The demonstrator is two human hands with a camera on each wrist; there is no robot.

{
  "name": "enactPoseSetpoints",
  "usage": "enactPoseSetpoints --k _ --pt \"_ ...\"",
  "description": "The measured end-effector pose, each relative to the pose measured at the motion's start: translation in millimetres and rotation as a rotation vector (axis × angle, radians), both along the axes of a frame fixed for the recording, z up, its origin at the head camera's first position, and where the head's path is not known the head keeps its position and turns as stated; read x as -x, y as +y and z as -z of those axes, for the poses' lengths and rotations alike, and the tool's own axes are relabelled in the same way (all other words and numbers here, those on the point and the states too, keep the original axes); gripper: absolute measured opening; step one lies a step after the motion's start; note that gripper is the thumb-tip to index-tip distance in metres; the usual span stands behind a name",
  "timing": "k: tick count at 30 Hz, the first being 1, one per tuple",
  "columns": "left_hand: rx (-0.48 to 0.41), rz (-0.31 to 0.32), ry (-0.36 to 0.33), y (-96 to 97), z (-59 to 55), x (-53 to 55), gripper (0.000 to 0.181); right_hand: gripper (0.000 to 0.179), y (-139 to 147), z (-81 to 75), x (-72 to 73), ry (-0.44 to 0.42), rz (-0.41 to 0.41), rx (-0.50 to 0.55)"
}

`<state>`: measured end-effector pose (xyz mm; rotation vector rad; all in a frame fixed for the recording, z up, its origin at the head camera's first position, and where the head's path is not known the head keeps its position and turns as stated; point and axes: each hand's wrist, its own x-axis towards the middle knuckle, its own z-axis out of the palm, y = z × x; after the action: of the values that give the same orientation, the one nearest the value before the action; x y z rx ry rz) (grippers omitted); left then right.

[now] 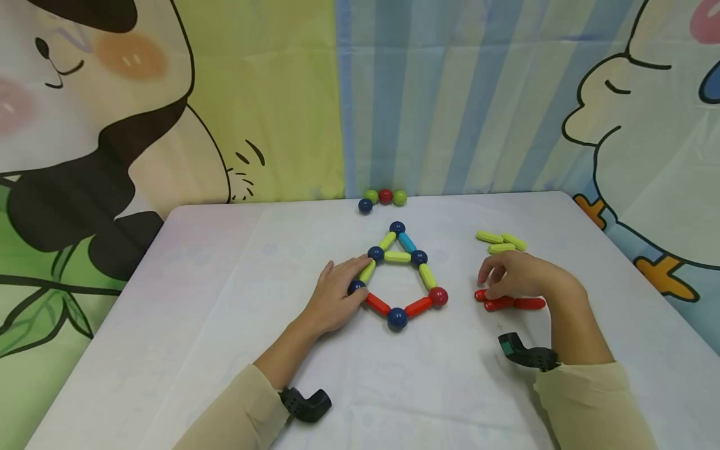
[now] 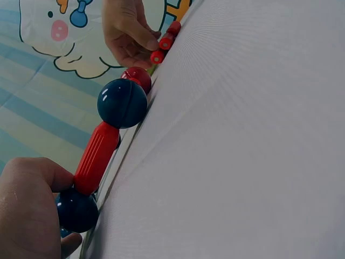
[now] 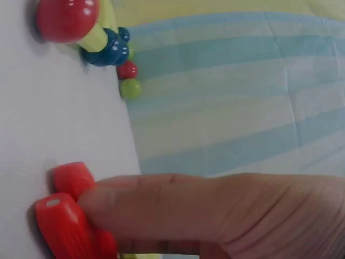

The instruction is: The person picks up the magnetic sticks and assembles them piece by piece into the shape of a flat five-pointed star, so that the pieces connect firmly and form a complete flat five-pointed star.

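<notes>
A house-shaped frame of coloured rods and balls lies flat in the head view, its top made of lime rods and a light blue rod [image 1: 407, 242]. My left hand [image 1: 333, 301] is at its left corner, thumb and fingers around a dark blue ball [image 2: 78, 210]. From that ball a red rod [image 2: 97, 157] runs to another dark blue ball [image 1: 397, 319] at the bottom. A red ball [image 1: 439, 296] forms the right corner. To the right, my right hand [image 1: 520, 276] pinches a red rod [image 3: 73, 178] beside other red rods [image 1: 530, 304]; its fingertips are partly hidden.
Lime rods [image 1: 500, 248] lie just beyond the right hand. At the table's back edge sit a dark blue ball [image 1: 365, 206], a red ball [image 1: 385, 196] and two green balls [image 1: 400, 198]. A printed curtain [image 1: 450, 94] hangs behind the white table [image 1: 225, 300].
</notes>
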<state>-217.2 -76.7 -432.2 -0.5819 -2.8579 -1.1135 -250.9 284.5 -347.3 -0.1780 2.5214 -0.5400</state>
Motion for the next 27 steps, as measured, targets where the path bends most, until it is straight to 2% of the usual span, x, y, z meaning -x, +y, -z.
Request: enactPoseSetpoints --k 3,7,13,19,27 --pt "0.000 -0.001 0.002 0.0 -0.2 0.0 0.059 0.023 -1 5.4 1.5 -0.015 0.006 -0.029" --pt "-0.007 -0.001 0.011 0.3 0.7 0.3 0.059 0.025 -3 7.8 4.2 0.018 0.007 -0.014" --pt "-0.005 0.001 0.024 0.3 3.2 1.2 0.059 0.030 -12 12.8 8.4 0.131 0.029 0.051" --pt "0.008 0.004 0.027 0.2 4.6 0.6 0.062 0.030 -25 20.1 10.7 0.244 -0.005 0.120" --pt "0.017 -0.003 0.023 0.3 1.5 -0.7 0.065 0.030 -41 30.2 17.4 0.270 0.001 0.164"
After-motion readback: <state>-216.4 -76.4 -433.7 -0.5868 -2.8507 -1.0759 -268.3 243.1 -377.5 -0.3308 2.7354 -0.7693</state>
